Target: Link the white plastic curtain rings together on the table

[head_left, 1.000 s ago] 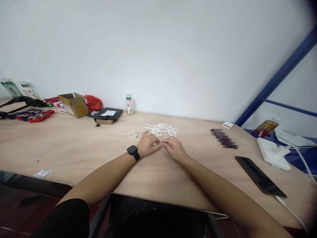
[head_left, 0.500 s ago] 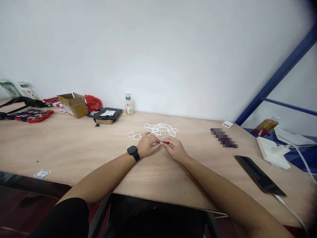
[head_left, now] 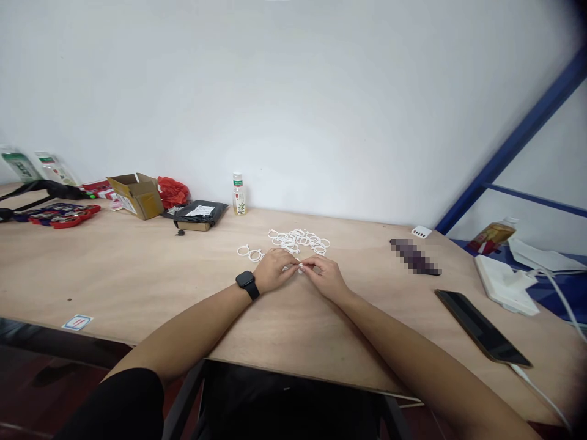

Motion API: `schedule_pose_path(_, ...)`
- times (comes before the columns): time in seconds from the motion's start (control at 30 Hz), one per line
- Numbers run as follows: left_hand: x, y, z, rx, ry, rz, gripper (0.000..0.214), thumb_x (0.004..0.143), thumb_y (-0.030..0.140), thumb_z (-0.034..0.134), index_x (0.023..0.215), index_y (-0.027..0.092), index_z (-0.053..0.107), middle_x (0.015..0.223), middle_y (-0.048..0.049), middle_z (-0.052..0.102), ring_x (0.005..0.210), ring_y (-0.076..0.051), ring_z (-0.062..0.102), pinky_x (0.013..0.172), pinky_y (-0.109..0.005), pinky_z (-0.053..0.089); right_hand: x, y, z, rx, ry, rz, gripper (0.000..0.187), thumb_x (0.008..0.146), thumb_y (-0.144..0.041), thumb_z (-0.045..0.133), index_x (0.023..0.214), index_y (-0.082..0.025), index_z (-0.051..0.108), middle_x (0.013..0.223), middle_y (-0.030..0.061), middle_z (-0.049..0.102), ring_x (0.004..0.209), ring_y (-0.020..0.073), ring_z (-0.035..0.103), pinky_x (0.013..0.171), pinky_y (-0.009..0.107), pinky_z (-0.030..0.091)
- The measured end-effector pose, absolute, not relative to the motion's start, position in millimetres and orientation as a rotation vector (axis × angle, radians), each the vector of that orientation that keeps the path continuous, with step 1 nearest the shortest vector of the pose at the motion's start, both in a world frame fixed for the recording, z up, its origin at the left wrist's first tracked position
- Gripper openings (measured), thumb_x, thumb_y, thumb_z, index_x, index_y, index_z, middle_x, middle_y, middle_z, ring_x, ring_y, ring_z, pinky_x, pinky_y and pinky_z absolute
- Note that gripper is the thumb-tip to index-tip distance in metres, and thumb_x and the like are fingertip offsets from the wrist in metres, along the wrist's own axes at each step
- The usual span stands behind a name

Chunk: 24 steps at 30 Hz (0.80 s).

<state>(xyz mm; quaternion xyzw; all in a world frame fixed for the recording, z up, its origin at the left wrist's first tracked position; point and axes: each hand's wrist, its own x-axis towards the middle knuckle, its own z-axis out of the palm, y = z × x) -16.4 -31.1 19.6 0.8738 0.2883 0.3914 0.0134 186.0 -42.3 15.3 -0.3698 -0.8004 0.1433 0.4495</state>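
Note:
My left hand (head_left: 274, 269), with a black watch on its wrist, and my right hand (head_left: 324, 276) meet on the wooden table (head_left: 137, 275). Both pinch a small white ring (head_left: 297, 267) between their fingertips. Just beyond the hands lies a pile of white plastic rings (head_left: 299, 239). Two more white rings (head_left: 250, 252) lie apart to the left of the pile, close to my left hand.
A small bottle (head_left: 238, 194) stands by the wall. Left of it are a black package (head_left: 198, 214), a cardboard box (head_left: 136, 194) and a red bag (head_left: 172, 190). A black phone (head_left: 481, 326), a white charger (head_left: 420, 231) and a white device (head_left: 504, 283) lie at the right.
Both hands stay together on the ring with only small finger movement. The view has shifted slightly.

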Motion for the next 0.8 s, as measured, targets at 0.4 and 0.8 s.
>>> schedule_pose_path(0.4, -16.0, -33.6, 22.0, 2.687, 0.944, 1.157, 0.016, 0.091, 0.029, 0.053, 0.088, 0.019, 0.066, 0.084, -0.0050, 0.070, 0.084, -0.017, 0.063, 0.081, -0.034, 0.045, 186.1, -44.4, 17.1, -0.889, -1.995, 0.357, 0.017, 0.090, -0.035, 0.059, 0.085, -0.022, 0.068, 0.080, 0.0033, 0.069, 0.076, 0.0179, 0.064, 0.071, 0.031, 0.050)
schedule_pose_path(0.8, -17.2, -33.2, 20.8, 2.654, 0.960, 1.195, 0.013, 0.088, 0.027, 0.056, 0.087, 0.019, 0.066, 0.083, -0.0037, 0.069, 0.083, -0.017, 0.062, 0.082, -0.034, 0.044, 186.1, -44.1, 17.8, -0.848, -2.036, 0.369, 0.017, 0.093, -0.032, 0.055, 0.090, -0.022, 0.068, 0.085, 0.0044, 0.069, 0.080, 0.0182, 0.063, 0.075, 0.032, 0.050)
